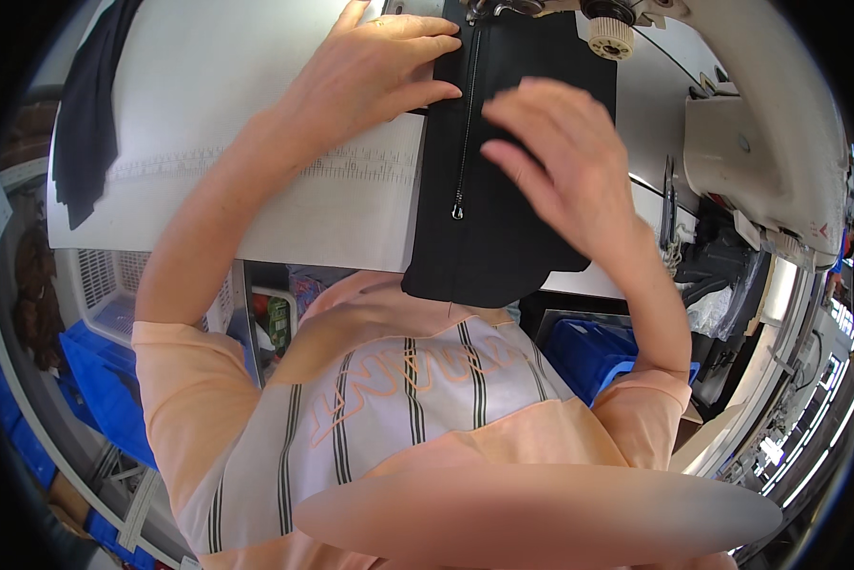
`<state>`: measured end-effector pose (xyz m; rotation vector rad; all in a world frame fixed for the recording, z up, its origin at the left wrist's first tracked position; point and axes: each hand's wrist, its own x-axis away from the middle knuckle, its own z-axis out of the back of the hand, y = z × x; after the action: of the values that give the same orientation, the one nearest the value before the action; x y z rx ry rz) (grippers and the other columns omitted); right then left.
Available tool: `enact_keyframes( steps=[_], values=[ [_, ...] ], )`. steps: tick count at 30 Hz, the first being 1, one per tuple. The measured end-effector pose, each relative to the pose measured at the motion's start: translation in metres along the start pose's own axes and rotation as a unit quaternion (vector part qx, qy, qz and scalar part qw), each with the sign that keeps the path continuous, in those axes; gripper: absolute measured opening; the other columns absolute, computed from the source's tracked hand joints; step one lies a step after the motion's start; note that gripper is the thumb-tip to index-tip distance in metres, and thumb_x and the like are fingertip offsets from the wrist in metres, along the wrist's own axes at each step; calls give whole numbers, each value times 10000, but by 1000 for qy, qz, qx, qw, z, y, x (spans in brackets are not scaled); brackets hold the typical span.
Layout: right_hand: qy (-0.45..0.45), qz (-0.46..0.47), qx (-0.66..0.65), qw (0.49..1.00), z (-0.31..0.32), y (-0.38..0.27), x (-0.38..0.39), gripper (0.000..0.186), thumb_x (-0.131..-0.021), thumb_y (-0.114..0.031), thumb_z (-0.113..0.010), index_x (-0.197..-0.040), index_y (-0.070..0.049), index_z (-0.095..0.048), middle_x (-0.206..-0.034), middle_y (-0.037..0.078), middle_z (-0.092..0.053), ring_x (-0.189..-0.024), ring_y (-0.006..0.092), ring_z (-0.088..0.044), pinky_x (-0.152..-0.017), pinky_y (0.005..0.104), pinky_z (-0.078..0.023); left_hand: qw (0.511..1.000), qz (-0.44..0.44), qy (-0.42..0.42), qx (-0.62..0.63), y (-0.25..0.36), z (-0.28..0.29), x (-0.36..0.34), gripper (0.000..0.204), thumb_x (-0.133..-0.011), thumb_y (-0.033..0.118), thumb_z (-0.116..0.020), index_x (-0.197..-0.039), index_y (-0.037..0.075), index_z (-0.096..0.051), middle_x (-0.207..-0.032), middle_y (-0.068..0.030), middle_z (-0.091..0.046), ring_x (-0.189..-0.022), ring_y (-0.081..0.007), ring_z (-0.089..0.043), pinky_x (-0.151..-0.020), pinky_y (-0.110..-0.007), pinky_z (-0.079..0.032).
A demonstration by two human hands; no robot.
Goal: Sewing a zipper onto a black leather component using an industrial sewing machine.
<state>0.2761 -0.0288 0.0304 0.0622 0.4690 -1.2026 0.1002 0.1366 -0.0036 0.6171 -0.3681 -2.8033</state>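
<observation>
Fingers spread, the left hand (pixel 381 65) touches a black cloth panel (pixel 527 223) with a metal zipper (pixel 467 133) under a cream metal sewing machine (pixel 764 104); the right hand (pixel 576 157), thumb apart, hovers. Seemingly light, pliable cloth, best held by its edges.

The white worktable (pixel 341 228) carries a black zippered panel (pixel 517 228), and look, its near end pokes out past the front edge! Just left of the panel, a measuring scale (pixel 365 165) runs along the tabletop; well left of it lies a dark cloth (pixel 89 123). To the panel's right stands the pale sewing machine (pixel 769 142).
</observation>
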Motion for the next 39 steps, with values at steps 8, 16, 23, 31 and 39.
enact_keyframes(
  steps=[8,16,23,31,39],
  values=[
    [-52,-81,124,988,-30,35,-5,892,-822,-664,-506,-1428,-34,-330,-1426,143,-413,-1258,318,-428,-1080,514,-287,995,-17,-20,-99,12,-1,-3,466,-843,410,-645,-1262,213,-598,-1331,-8,-552,-1195,-208,-517,-1028,-622,-276],
    [-50,-81,132,987,-29,37,-5,888,-812,-660,-524,-1415,-29,-356,-1398,140,-447,-1248,307,-444,-1079,508,-292,996,-26,-24,-86,6,-4,-4,464,-827,415,-661,-1244,215,-617,-1348,9,-546,-1202,-202,-510,-1035,-627,-274],
    [-21,-74,143,987,-28,39,-9,746,-839,-555,-580,-1370,-51,-435,-1283,129,-551,-1161,294,-517,-1029,470,-366,996,-38,-2,-78,-3,-5,-9,445,-838,400,-656,-1248,231,-616,-1344,41,-549,-1194,-195,-512,-1035,-613,-285],
    [23,-105,121,987,-24,27,-14,502,-853,-182,-643,-1331,-130,-499,-1192,114,-609,-1047,301,-606,-856,355,-482,999,-41,14,9,12,13,-14,332,-795,241,-715,-1029,8,-679,-1111,-140,-667,-1029,-267,-628,-839,-343,-518],
    [-27,-96,-49,994,0,21,24,596,-763,-383,-727,-1270,-119,-561,-1304,112,-558,-1231,313,-496,-1003,417,-408,989,-8,-150,15,-1,39,21,627,-765,372,-718,-1337,196,-532,-1445,4,-444,-1322,-219,-407,-1056,-571,-285]
  ],
)
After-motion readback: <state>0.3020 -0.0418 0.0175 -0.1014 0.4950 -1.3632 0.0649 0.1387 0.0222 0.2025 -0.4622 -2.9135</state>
